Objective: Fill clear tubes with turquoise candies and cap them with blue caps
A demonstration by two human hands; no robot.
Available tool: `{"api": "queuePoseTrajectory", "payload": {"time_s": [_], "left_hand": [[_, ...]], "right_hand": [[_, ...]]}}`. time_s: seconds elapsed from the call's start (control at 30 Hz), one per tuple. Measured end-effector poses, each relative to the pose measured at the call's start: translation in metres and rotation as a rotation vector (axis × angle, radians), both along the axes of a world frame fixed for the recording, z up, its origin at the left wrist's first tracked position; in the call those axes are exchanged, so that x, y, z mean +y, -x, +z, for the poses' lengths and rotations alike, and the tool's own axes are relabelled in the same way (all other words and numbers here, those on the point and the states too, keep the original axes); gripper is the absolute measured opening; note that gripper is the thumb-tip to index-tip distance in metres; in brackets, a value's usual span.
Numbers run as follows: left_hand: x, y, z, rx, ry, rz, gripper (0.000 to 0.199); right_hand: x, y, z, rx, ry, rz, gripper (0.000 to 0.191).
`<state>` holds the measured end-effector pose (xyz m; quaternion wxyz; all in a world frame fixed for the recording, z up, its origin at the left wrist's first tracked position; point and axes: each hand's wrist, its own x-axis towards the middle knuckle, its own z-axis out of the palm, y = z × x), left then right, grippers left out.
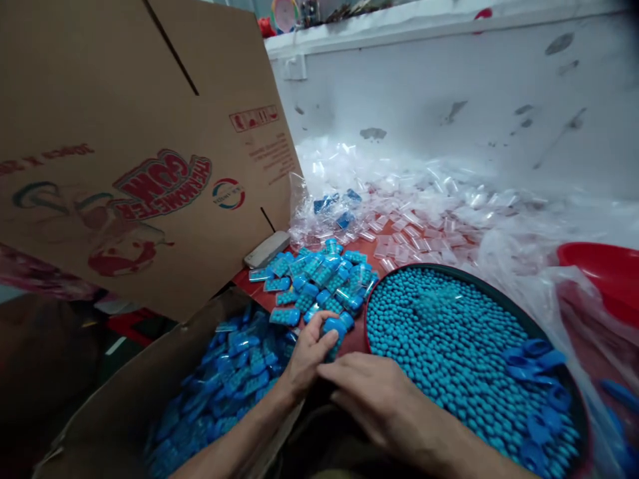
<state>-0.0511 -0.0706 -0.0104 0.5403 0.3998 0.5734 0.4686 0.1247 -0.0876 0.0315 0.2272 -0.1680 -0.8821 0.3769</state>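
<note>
My left hand [307,352] is closed on a small clear container with a blue cap [335,326], held in front of a pile of similar containers. My right hand [372,392] is close beside it, its fingers stretched out toward the left hand; its palm side is hidden. A heap of filled blue containers [319,273] lies on the red tabletop just beyond both hands. To the right, a round tray holds many small blue balls [439,332], with several loose blue caps [539,399] on top.
At the lower left, an open carton [134,359] holds many blue containers. A tall printed cardboard box [200,120] stands behind it. Clear empty tubes [429,233] are heaped along the white wall [449,86]. A red basin [604,273] sits at the right.
</note>
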Motion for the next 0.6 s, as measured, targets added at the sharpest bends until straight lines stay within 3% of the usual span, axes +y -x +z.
{"api": "queuePoseTrajectory", "payload": {"time_s": [0.1,0.2,0.3,0.37,0.47,0.53,0.6], "left_hand": [[0.032,0.013,0.013,0.233,-0.098,0.116,0.036],[0.074,0.04,0.017,0.582,-0.263,0.138,0.035],[0.111,0.066,0.004,0.853,-0.288,0.135,0.034],[0.127,0.078,-0.008,0.969,-0.269,0.133,0.037],[0.135,0.082,-0.016,1.169,-0.296,0.192,0.043],[0.131,0.073,-0.011,1.316,-0.344,0.271,0.045],[0.122,0.054,-0.001,1.363,-0.431,0.302,0.044]], "right_hand": [[0.03,-0.031,-0.013,-0.053,0.089,-0.263,0.028],[0.037,-0.077,-0.037,-0.121,0.083,-0.471,0.025],[0.053,-0.111,-0.054,-0.202,-0.004,-0.674,0.024],[0.076,-0.118,-0.055,-0.26,-0.099,-0.788,0.026],[0.115,-0.106,-0.049,-0.482,-0.223,-0.772,0.035],[0.134,-0.092,-0.046,-0.666,-0.284,-0.707,0.038],[0.143,-0.083,-0.048,-0.79,-0.334,-0.661,0.027]]}}
